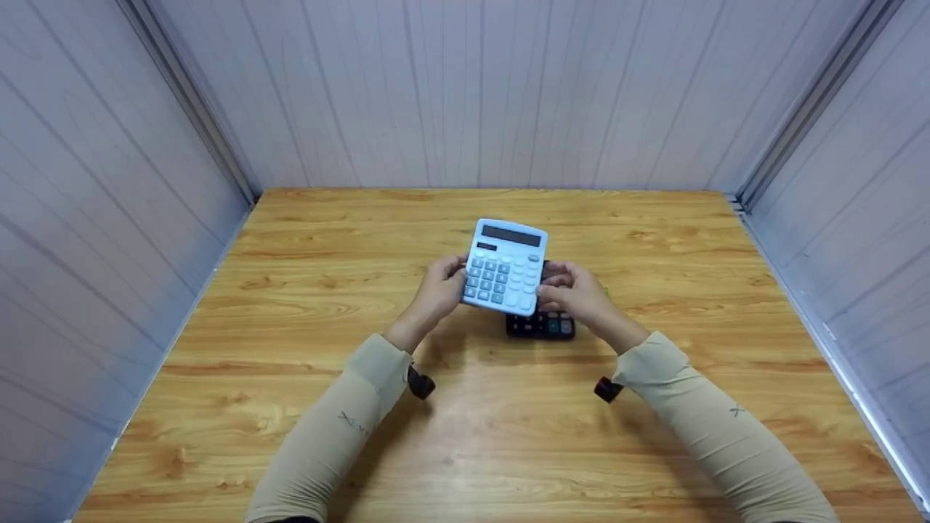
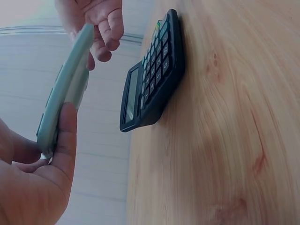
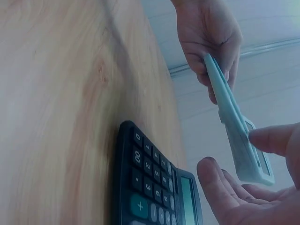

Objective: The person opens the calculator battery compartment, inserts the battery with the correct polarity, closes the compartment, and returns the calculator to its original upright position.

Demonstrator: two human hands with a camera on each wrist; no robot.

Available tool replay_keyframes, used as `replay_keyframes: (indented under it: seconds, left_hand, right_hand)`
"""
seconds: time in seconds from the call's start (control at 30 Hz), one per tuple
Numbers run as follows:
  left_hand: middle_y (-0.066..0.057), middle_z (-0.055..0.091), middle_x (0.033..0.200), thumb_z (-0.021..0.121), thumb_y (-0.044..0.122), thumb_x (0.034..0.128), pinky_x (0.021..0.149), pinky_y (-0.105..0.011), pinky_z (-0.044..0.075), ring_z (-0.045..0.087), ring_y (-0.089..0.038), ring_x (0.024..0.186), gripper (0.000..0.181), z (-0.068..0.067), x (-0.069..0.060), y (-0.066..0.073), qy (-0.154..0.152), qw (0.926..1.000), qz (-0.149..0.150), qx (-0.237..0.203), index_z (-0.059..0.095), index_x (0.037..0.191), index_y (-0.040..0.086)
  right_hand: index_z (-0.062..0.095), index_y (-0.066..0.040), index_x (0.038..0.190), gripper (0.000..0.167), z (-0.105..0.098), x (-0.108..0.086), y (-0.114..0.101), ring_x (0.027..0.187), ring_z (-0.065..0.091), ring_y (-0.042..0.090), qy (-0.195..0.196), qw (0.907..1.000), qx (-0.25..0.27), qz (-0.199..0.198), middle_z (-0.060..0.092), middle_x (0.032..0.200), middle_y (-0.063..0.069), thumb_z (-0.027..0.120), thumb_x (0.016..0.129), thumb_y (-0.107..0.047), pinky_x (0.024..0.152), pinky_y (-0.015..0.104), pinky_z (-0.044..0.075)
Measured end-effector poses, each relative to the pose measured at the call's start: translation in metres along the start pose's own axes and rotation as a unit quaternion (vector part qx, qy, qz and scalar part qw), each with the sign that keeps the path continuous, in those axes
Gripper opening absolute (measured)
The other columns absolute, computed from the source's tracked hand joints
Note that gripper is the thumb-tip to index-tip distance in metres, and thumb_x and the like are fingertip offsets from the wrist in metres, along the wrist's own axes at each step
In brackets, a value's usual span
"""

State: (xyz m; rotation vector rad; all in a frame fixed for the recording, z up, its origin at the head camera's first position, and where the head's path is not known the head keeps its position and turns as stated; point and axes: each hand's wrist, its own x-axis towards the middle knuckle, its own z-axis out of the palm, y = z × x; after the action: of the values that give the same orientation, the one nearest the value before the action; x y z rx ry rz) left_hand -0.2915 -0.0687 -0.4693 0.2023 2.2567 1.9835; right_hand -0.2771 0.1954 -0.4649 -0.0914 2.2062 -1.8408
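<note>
A light blue calculator (image 1: 506, 267) is held tilted above the table, its keys and display facing up in the head view. My left hand (image 1: 440, 289) grips its left edge, thumb on one face and fingers on the other, as the left wrist view shows. At its right edge, my right hand (image 1: 579, 296) touches it with the thumb (image 3: 272, 139); the other fingers are extended, with a gap to the calculator. A black calculator (image 2: 161, 70) lies on the table below, partly hidden in the head view by the blue one and my right hand.
The wood-grain table (image 1: 465, 436) is enclosed by pale panelled walls (image 1: 465, 94) at the back and both sides. A small yellow-green thing (image 1: 605, 290) shows beside my right hand. Black wrist devices (image 1: 421, 383) sit under both wrists.
</note>
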Motion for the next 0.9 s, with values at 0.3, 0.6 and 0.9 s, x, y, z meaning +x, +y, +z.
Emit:
replay_keyframes:
  seconds: [0.3, 0.6, 0.9]
  left_hand:
    - [-0.018, 0.071, 0.118, 0.041, 0.002, 0.1111, 0.081, -0.023, 0.058, 0.066, -0.015, 0.097, 0.042, -0.001, -0.003, -0.002, -0.069, 0.9974, 0.005, 0.023, 0.059, 0.147, -0.009]
    - [-0.011, 0.071, 0.113, 0.042, 0.001, 0.112, 0.078, -0.021, 0.057, 0.065, -0.011, 0.092, 0.041, -0.003, -0.005, -0.006, -0.126, 0.9912, -0.02, 0.034, 0.061, 0.148, -0.007]
    - [-0.014, 0.074, 0.123, 0.043, 0.005, 0.114, 0.084, -0.023, 0.057, 0.067, -0.012, 0.098, 0.042, -0.007, -0.004, -0.007, -0.189, 0.9781, -0.019, 0.085, 0.059, 0.153, -0.002]
  right_hand:
    - [0.039, 0.009, 0.158, 0.064, -0.02, -0.002, -0.001, 0.105, 0.072, 0.019, 0.032, 0.9994, -0.011, -0.01, 0.058, 0.133, 0.021, 0.069, 0.106, -0.012, 0.1, 0.035, 0.065]
    - [0.044, 0.009, 0.156, 0.06, -0.029, -0.004, 0.001, 0.104, 0.067, 0.012, 0.026, 0.9996, -0.013, -0.006, 0.061, 0.131, 0.017, 0.07, 0.105, -0.01, 0.102, 0.038, 0.064]
    - [0.053, 0.004, 0.152, 0.053, -0.034, -0.006, 0.003, 0.107, 0.068, 0.014, -0.018, 0.9984, -0.053, 0.013, 0.068, 0.129, 0.015, 0.072, 0.105, -0.012, 0.087, 0.027, 0.064]
